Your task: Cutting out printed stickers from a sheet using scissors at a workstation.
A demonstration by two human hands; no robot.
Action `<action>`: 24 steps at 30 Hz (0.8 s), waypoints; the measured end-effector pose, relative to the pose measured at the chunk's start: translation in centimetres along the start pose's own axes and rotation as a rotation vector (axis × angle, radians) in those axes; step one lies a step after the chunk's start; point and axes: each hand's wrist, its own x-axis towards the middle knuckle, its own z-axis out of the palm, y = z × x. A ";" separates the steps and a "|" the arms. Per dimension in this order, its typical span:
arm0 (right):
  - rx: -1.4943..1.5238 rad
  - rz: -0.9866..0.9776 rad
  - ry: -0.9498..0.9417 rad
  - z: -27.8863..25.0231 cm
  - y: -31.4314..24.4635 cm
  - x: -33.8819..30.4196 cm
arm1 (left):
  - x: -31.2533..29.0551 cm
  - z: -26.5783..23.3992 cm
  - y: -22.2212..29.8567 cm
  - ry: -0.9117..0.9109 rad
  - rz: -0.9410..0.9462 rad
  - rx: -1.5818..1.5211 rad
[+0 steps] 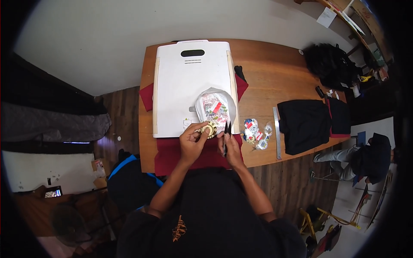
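My left hand point(192, 144) is closed on a round gold-and-black patch point(209, 128), with the thumb across its face. In my right hand point(232, 151) is a pair of small black thread snips point(227, 128), blades pointing away from me and slightly apart. The snips are just right of the patch, not touching it. Beyond both hands, a round white bag or bowl point(232, 104) holds red, white and printed pieces. It rests on a large white panel point(172, 86) with a black handle slot. Maroon cloth point(183, 157) shows under the panel's near edge.
Several colourful cut pieces point(250, 128) lie right of the panel on the wooden table point(275, 77). Farther right are a metal ruler point(276, 133), folded black cloth point(303, 124) and a black bag point(329, 64). Another person point(372, 157) is at the far right.
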 end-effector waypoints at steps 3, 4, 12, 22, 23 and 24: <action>0.038 -0.078 -0.052 0.4 -1.5 -0.1 | -0.2 0.1 0.2 0.011 -0.008 -0.011; 0.040 -0.078 -0.052 0.2 -1.4 0.1 | -0.2 0.2 0.4 0.021 -0.019 -0.023; -0.171 -0.179 -0.151 0.8 -3.0 0.3 | -0.5 0.1 0.8 0.019 -0.007 -0.020; -0.135 -0.013 -0.133 1.0 -2.1 -0.4 | -0.5 0.0 0.6 0.018 0.033 -0.011; -0.175 -0.016 -0.132 1.1 -2.4 -0.5 | -0.6 0.0 0.8 0.021 0.031 -0.010; -0.214 -0.020 -0.129 1.1 -2.5 -0.6 | -0.6 0.2 1.1 0.030 -0.007 -0.001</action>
